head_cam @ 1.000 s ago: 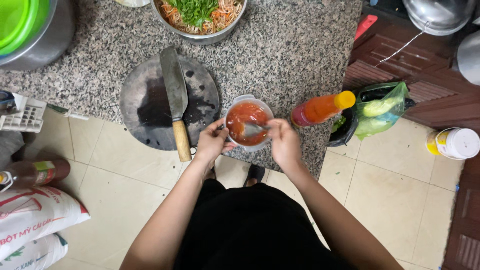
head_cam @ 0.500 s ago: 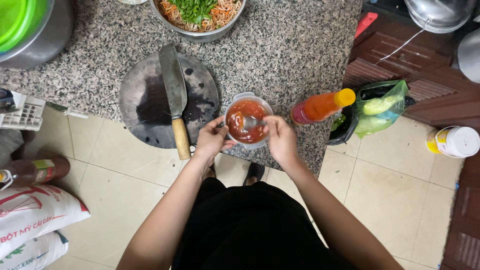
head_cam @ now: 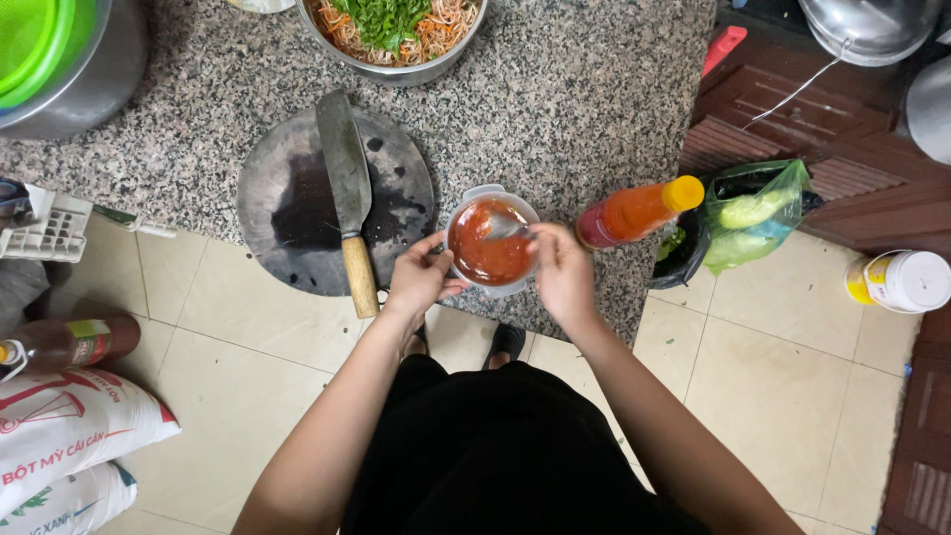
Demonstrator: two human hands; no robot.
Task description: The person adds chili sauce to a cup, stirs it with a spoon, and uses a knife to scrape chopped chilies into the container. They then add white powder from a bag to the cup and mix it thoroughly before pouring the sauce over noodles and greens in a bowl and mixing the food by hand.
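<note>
bowl (head_cam: 491, 241): small, pale, full of red sauce, sitting on the granite table (head_cam: 555, 109) close to its near edge, between a round dark cutting board (head_cam: 297, 213) and an orange-red sauce bottle (head_cam: 639, 210) lying on its side.

left hand (head_cam: 418, 281): fingers curled against the bowl's left wall, steadying it. right hand (head_cam: 563, 271): closed around the handle of a metal spoon (head_cam: 503, 228) whose bowl dips into the sauce.

handling, judged: bowl looks light and rigid, likely plastic or thin metal; the load is liquid and sits high, so it should slosh on any tilt. rim may be slick with sauce. best hold is low on the outer wall, both sides, kept level.

edges and room: near edge of the table lies just under the wrists, with tiled floor (head_cam: 248, 337) below, so little margin toward the body. cleaver (head_cam: 349, 193) rests on the board, wooden handle overhanging the near edge, just beside the left hand. bottle lies close on the right. open granite lies behind the bowl, up to a big metal bowl of noodles and greens (head_cam: 396, 30) at the far edge.
</note>
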